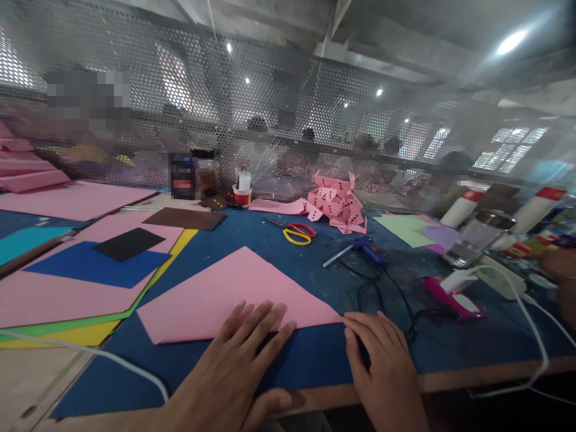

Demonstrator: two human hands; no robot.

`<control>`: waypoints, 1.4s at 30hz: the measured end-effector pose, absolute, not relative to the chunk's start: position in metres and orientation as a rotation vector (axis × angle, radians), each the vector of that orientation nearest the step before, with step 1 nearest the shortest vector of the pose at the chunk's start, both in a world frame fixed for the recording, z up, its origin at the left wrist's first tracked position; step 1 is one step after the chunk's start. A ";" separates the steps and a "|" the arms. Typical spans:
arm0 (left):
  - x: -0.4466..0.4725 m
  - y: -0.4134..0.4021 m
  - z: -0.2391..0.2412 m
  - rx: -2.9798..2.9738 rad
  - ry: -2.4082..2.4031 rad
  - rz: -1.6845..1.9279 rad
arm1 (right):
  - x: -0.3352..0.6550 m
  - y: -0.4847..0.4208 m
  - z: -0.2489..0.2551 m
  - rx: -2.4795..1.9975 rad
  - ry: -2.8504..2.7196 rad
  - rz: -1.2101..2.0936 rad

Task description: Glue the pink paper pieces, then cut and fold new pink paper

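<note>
A folded sheet of pink paper (216,282) lies on the blue tabletop in front of me, its folded edge towards me. My left hand (243,348) rests flat across the near edge, fingers spread on the paper. At the sheet's right-hand corner, my right hand (380,354) has its fingertips close together on the tip of the paper. Beyond the sheet lie scissors (297,233) with red and yellow handles. A blue glue gun (369,251) with a black cord is to their right.
Coloured sheets with a blue one (103,264) on top are stacked at left. A heap of dotted pink paper pieces (337,201) lies before the perforated metal screen (279,90). A pink power strip (454,300), white cables and a clear jar (477,240) occupy the right.
</note>
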State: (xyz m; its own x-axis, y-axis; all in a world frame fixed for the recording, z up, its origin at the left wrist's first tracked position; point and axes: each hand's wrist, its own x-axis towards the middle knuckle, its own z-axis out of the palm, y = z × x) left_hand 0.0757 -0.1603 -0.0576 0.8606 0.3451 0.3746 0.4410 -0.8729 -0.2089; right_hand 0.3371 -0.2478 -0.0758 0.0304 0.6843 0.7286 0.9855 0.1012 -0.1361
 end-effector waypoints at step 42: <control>0.078 -0.159 -0.067 -2.669 -0.604 -0.567 | 0.282 -0.201 -0.038 -1.836 -1.891 -0.191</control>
State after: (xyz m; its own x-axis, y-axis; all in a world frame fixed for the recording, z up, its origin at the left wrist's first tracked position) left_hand 0.0784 -0.1586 -0.0669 0.8296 0.3313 0.4495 0.4694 -0.8498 -0.2400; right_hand 0.2816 -0.2007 -0.0380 0.0286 0.8992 0.4365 0.9683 0.0835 -0.2355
